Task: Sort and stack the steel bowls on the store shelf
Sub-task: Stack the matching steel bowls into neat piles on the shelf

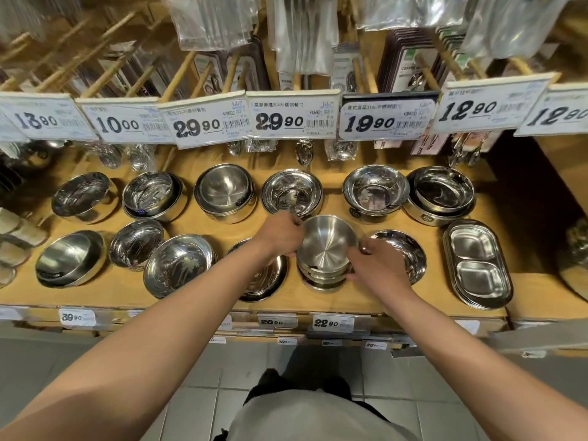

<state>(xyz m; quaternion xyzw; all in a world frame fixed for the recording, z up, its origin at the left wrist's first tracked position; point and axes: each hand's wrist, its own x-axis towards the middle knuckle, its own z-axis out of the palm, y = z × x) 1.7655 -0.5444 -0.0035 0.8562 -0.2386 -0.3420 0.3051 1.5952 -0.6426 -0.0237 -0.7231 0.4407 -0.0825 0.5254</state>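
A stack of brushed steel bowls (326, 249) stands in the front row of the wooden shelf (203, 224), right of centre. My left hand (281, 233) grips the top bowl's left rim. On the stack's right side, my right hand (375, 262) holds the rim, fingers curled down the stack's side. Under my left wrist lies a shallow shiny bowl (264, 281), partly hidden. Another shallow bowl (404, 253) sits just right of my right hand. Several more bowl stacks fill the back row, such as the brushed bowl stack (224, 192) and the patterned bowl stack (291, 192).
An oval two-part steel tray stack (477, 265) lies at the front right. Price tags (283, 117) hang on a rail above the bowls, with packaged cutlery (305, 33) on hooks behind. Shiny bowls (178, 265) fill the front left. The shelf's front edge carries small price labels (332, 323).
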